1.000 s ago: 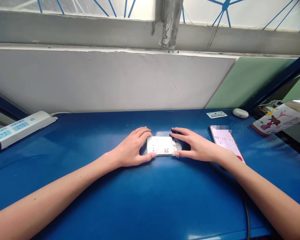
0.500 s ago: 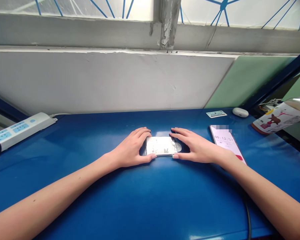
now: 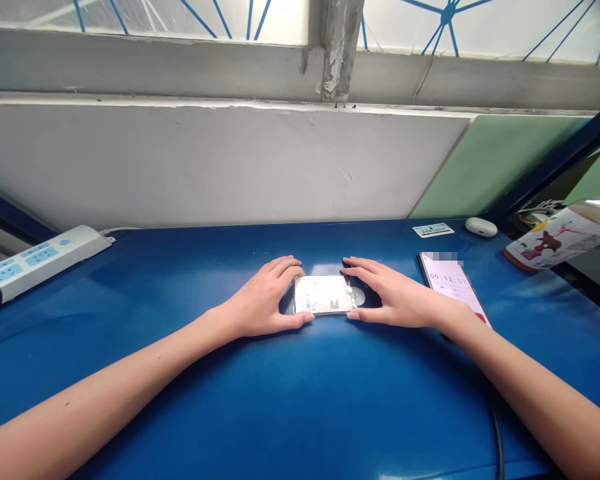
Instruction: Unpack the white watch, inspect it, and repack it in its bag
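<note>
On the blue table lies a small flat white pack [image 3: 323,295] with dark print, in what looks like clear plastic. A clear, rounded part [image 3: 359,296] sticks out at its right end. My left hand [image 3: 273,297] curves around the left end, thumb along the near edge and fingers at the far corner. Around the right end is my right hand [image 3: 380,291], its thumb at the near corner and fingertips by the far corner. Both hands seem to touch the pack, though the fingers' exact contact is partly hidden.
A phone [image 3: 450,280] showing a timer lies beside my right wrist. Behind it are a card [image 3: 433,230] and a white earbud case [image 3: 481,227]. A labelled bottle [image 3: 563,237] leans at the right. At the left is a white power strip [image 3: 45,263]; a wall rises behind the table.
The hands and the pack keep their places on the table. Only a slight shift of the whole view shows.
</note>
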Demonstrator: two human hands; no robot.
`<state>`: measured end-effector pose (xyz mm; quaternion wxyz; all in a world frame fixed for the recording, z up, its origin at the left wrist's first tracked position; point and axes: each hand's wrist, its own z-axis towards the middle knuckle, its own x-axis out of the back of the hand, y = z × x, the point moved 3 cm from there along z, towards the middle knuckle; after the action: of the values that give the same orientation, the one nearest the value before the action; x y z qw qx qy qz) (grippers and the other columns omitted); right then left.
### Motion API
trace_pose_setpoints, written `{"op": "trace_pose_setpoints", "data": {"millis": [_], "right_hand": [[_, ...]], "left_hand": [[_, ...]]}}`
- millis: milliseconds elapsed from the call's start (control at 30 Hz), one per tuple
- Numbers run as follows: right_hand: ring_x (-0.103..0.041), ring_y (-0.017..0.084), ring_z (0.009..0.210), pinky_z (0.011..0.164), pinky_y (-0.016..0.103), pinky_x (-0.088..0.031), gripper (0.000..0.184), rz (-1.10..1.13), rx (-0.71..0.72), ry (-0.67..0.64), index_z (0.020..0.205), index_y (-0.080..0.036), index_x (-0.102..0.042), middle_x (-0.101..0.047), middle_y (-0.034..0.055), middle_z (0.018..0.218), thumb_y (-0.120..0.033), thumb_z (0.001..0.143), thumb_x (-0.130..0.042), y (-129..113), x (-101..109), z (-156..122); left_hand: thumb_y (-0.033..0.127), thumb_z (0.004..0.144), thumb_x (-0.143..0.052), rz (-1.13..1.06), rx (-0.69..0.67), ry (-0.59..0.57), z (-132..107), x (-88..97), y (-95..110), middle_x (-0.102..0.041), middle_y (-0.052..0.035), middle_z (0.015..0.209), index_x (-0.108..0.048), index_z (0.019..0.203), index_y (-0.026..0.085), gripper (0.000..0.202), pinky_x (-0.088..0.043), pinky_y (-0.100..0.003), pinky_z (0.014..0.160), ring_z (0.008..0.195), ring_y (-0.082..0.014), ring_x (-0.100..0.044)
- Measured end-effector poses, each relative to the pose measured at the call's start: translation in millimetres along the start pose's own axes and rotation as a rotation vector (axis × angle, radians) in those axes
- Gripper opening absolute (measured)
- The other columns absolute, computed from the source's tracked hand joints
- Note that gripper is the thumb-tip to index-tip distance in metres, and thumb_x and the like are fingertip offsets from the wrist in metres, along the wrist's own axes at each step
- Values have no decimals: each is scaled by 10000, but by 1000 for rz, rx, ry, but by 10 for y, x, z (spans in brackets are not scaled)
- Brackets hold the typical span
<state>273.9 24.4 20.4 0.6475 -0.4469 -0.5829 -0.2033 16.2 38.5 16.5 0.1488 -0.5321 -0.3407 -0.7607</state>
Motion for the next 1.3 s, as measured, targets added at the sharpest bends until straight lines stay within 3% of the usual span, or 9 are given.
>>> {"op": "trace_pose_setpoints", "data": {"millis": [267,533,700,833,1100,1300], "right_hand": [[-330,348,1473,1176,510,-344,883,-26,17,16,1490,-116,-440,-345,183,1606,-705,844,-566,-2,6,-7],[-535,328,1326,1088,518,-459,564,78,-11,274,1360,-150,-568,-583,168,1429,-540,960,-492,-160,-50,7],[-580,333,1264,1062,501,-484,548,27,35,290,1312,-110,-595,-627,183,1367,-502,931,-567,-224,-115,40],[-600,325,1248,1047,496,-501,459,16,52,315,1288,-112,-618,-649,181,1342,-425,970,-513,-255,-127,39],[-615,319,1245,1065,489,-499,410,-27,51,385,1287,-43,-623,-656,197,1333,-216,983,-409,-310,-232,54],[-456,332,1403,1080,487,-493,371,-51,70,411,1243,-70,-638,-667,192,1317,-197,1000,-387,-304,-255,70]], "left_hand": [[593,799,-701,12,1,-4,-10,-21,-20,-529,-227,1401,-529,1252,130,671,-401,-553,1110,1391,-400,-405],[583,789,-714,17,-25,17,-7,-15,-7,-540,-221,1381,-532,1237,135,659,-411,-540,1105,1378,-393,-421],[598,790,-706,32,-27,14,3,-28,-8,-533,-223,1386,-527,1248,129,679,-409,-535,1108,1375,-387,-423],[556,823,-677,37,-36,14,-5,-25,1,-534,-216,1385,-529,1276,129,640,-406,-543,1108,1375,-395,-420],[553,846,-647,50,-16,-28,-6,-14,3,-472,-223,1434,-527,1377,131,688,-387,-567,1113,1382,-418,-398],[568,835,-665,26,-5,-19,-1,-20,-19,-486,-200,1433,-577,1344,176,648,-397,-554,1108,1383,-409,-401]]}}
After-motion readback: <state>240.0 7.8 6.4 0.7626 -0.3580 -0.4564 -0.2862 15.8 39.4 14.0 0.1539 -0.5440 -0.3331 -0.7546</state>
